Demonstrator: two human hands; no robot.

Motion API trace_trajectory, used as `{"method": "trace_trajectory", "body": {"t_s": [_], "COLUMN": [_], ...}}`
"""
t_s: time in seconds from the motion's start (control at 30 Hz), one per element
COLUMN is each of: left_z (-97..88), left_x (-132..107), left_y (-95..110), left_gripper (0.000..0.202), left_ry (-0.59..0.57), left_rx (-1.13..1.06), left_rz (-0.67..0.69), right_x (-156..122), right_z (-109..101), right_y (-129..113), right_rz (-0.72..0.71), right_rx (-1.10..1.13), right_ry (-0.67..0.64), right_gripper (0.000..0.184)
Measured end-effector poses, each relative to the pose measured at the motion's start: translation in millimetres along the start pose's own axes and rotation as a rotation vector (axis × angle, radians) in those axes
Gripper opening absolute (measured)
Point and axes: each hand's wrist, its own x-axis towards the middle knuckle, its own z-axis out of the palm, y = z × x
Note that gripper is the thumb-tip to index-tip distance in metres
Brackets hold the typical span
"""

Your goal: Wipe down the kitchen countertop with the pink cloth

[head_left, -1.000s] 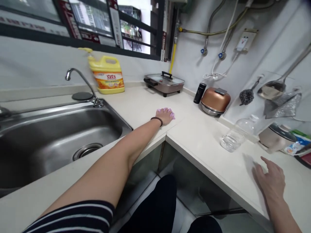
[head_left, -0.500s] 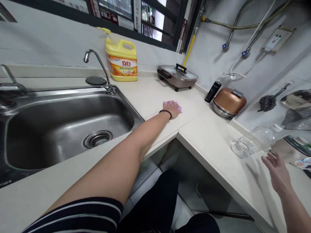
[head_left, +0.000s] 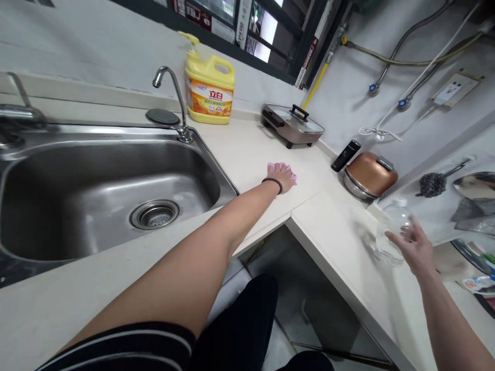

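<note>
at the counter (head_left: 332, 221), the right hand (head_left: 415, 250) clasps a clear bottle (head_left: 394, 219), contents blurred, the left hand (head_left: 284, 178) spread on pink cloth (head_left: 271, 166).

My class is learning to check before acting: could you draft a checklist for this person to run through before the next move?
1. Left hand on the pink cloth: ok, fingers spread over it.
2. Both hands free: not ok, the right hand is around the clear bottle.
3. Bottle's base resting on the countertop: cannot tell, blurred.
4. Lid on the rectangular pan: ok.
5. Yellow jug upright: ok, standing behind the sink's corner.
</note>
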Motion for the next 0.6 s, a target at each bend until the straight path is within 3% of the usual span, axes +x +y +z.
{"method": "trace_trajectory", "body": {"t_s": [0.13,0.27,0.43,0.6], "left_z": [-0.6,-3.7,-3.1,-1.6], "left_x": [0.7,-1.4,1.2,3.8], "left_y": [-0.2,0.3,-1.9,-3.2], "left_gripper": [0.073,0.074,0.074,0.072], "left_ry": [-0.006,-0.016,-0.005,-0.016], "left_rx": [0.010,0.024,0.009,0.056], "left_rz": [0.001,0.000,0.011,0.020], "right_x": [7.2,3.1,-10.9,-26.8], "right_z": [17.5,35.1,28.4,-4.6], "right_y": [-41.1,-58.5,-34.6,4.5], "right_rz": [-0.246,-0.355,-0.284,-0.104], "right_rx": [-0.423,-0.570,-0.506,-0.383], "right_ry": [-0.122,-0.103,-0.087,0.049], "right_gripper": [0.091,0.081,0.084,0.098]}}
